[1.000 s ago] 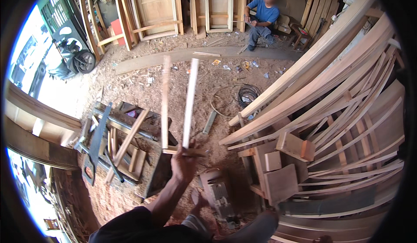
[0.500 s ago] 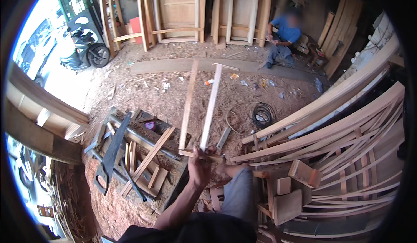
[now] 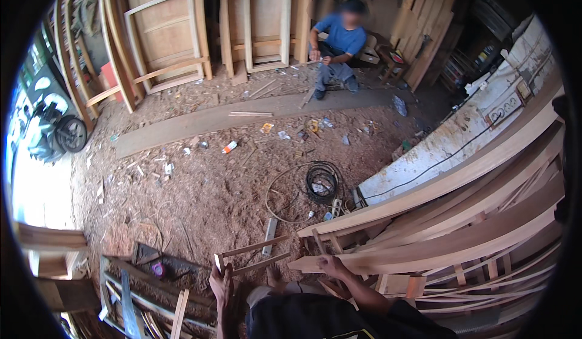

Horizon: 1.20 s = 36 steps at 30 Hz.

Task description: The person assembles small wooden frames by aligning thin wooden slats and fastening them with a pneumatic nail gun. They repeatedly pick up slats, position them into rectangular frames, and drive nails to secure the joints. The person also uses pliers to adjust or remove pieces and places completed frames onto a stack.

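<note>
Low in the view, above the sawdust floor (image 3: 200,193), the left hand (image 3: 221,285) had its grip clamped on one end of a small frame made of two thin wooden slats (image 3: 254,255), which stretched out level to the right. The right hand (image 3: 330,266) rested closed on the near end of one of several long curved boards (image 3: 436,251) stacked at the right. One seated person in a blue shirt (image 3: 341,39) worked well apart at the far side, and one coil of black cable (image 3: 322,182) lay on the floor between.

Two thin pale wooden slats (image 3: 254,256), joined at the left end by a short crosspiece, held nearly level and close together low in the scene, running rightward and slightly farther from the left hand (image 3: 220,284) above sawdust-covered ground.
</note>
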Each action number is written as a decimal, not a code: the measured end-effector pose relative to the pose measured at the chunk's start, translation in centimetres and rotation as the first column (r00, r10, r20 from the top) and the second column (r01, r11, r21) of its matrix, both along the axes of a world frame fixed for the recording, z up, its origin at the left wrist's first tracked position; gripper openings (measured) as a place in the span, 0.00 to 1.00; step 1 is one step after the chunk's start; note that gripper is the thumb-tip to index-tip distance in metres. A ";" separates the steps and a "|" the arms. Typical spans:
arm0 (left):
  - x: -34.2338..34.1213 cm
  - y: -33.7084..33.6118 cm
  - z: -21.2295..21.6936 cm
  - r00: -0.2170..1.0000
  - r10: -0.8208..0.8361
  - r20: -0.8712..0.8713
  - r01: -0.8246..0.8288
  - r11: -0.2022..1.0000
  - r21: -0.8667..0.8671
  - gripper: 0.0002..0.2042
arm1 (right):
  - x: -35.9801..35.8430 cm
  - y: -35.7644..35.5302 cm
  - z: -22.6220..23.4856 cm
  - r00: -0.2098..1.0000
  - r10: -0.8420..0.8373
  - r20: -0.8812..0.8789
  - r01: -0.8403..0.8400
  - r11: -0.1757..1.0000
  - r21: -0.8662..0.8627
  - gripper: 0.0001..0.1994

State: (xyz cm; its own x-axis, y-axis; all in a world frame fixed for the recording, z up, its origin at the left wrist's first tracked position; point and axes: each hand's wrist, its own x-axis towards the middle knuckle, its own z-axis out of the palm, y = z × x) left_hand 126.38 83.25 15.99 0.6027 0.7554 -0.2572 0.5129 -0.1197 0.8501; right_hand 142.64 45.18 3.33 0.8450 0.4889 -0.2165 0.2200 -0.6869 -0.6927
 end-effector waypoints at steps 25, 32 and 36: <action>85.6 -13.2 11.4 -0.334 -0.936 0.113 0.712 -0.171 0.681 0.13 | 58.7 7.9 22.8 0.750 -0.550 0.367 0.349 0.801 0.487 0.08; 107.7 -29.0 5.9 -0.347 -0.931 0.115 0.765 -0.210 0.609 0.10 | 80.1 -6.7 16.8 0.649 -0.595 0.473 0.431 0.801 0.415 0.08; 121.5 -38.6 6.9 -0.432 -0.902 -0.009 0.742 -0.361 0.565 0.08 | 93.1 -16.1 18.3 0.663 -0.706 0.249 0.475 0.654 0.589 0.11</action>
